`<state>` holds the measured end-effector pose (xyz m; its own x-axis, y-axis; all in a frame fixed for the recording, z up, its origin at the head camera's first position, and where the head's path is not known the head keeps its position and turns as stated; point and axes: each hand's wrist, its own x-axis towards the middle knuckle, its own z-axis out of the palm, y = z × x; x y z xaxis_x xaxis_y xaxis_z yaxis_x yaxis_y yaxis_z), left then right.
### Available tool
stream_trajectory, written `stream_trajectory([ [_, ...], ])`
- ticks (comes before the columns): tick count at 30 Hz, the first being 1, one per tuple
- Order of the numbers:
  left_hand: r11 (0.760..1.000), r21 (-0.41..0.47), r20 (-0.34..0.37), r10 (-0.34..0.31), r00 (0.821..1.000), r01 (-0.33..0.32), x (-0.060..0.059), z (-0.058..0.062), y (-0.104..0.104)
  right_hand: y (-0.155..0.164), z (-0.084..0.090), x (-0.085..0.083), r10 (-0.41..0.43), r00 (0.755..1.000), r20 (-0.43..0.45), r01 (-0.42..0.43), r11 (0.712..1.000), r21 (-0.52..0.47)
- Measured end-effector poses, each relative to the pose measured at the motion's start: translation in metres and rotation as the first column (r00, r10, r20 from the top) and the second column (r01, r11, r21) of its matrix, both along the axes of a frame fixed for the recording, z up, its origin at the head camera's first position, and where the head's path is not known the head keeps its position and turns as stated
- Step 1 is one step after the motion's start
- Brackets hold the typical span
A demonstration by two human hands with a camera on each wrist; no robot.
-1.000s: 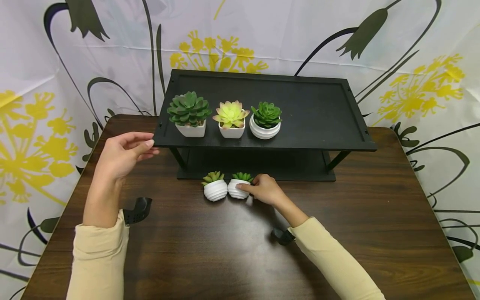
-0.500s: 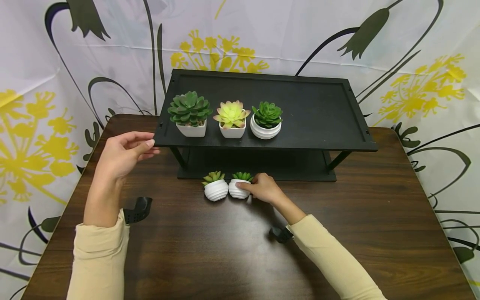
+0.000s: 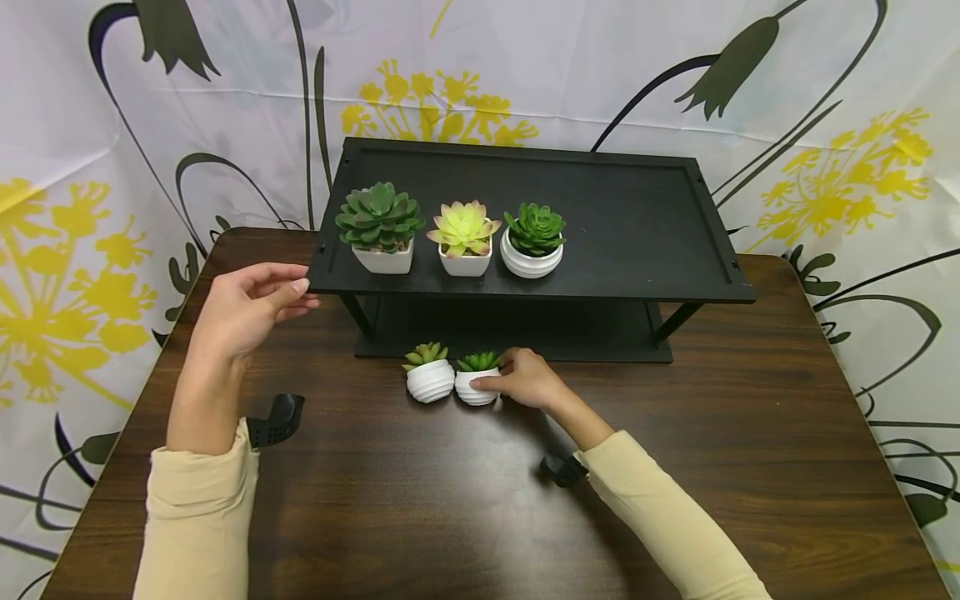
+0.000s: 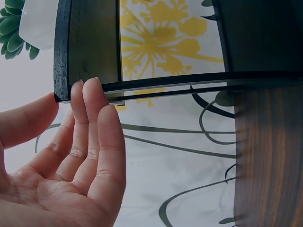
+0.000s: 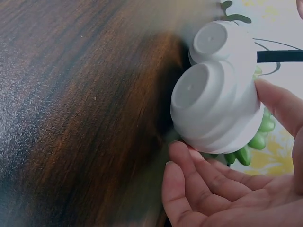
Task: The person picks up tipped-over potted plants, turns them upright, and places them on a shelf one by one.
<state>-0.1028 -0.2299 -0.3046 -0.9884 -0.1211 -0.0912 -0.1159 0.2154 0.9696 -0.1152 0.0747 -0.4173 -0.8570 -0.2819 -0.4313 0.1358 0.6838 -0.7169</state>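
Observation:
At the left front corner of a black two-tier shelf [image 3: 630, 225], my left hand [image 3: 243, 308] pinches the top board between thumb and fingertips. The left wrist view shows the thumb [image 4: 33, 118] on the board's upper side and the fingers beneath. My right hand [image 3: 531, 379] grips a small potted succulent [image 3: 474, 392] in a ridged white round pot, thumb on the near side. Close against it on its left is another potted succulent [image 3: 431, 382], its pot tilted. Both pots' undersides face the right wrist camera, the held pot [image 5: 213, 109] nearer.
On the shelf's top stand a dark green succulent [image 3: 381, 229], a yellow-pink succulent [image 3: 463, 237] and a green succulent [image 3: 532, 242], all in white pots. The lower board [image 3: 510, 329] lies behind the two front pots. A brown wooden table [image 3: 420, 517] extends toward me.
The succulent in my right hand has shifted slightly toward me and a little left. My left hand keeps its place on the shelf corner.

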Motion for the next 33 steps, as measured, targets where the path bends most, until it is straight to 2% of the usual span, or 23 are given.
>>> stream_trajectory([
  [7,0.999,0.033,-0.005,-0.003,1.0,0.003,0.0,0.0,0.0,0.001,-0.001,0.001,0.083,0.996,-0.045,-0.083,0.997,-0.001],
  [13,0.999,0.037,-0.005,-0.001,1.0,0.002,0.0,0.0,0.0,0.005,-0.002,0.001,0.148,0.987,-0.066,-0.153,0.985,-0.084],
  [21,1.0,0.012,-0.003,-0.001,1.0,0.001,0.0,-0.001,0.0,0.013,-0.004,0.001,0.244,0.969,-0.036,-0.247,0.961,-0.128],
  [26,0.998,0.067,-0.007,-0.001,1.0,0.001,0.0,-0.001,0.0,0.018,-0.007,0.002,0.308,0.948,-0.085,-0.315,0.944,-0.095],
  [29,0.998,0.069,-0.008,0.001,1.0,-0.001,0.0,-0.001,0.0,0.021,-0.011,0.002,0.345,0.933,-0.104,-0.355,0.929,-0.101],
  [33,0.999,0.052,-0.005,-0.003,1.0,0.003,-0.001,-0.001,-0.001,0.023,-0.014,0.002,0.362,0.927,-0.101,-0.373,0.919,-0.131],
])
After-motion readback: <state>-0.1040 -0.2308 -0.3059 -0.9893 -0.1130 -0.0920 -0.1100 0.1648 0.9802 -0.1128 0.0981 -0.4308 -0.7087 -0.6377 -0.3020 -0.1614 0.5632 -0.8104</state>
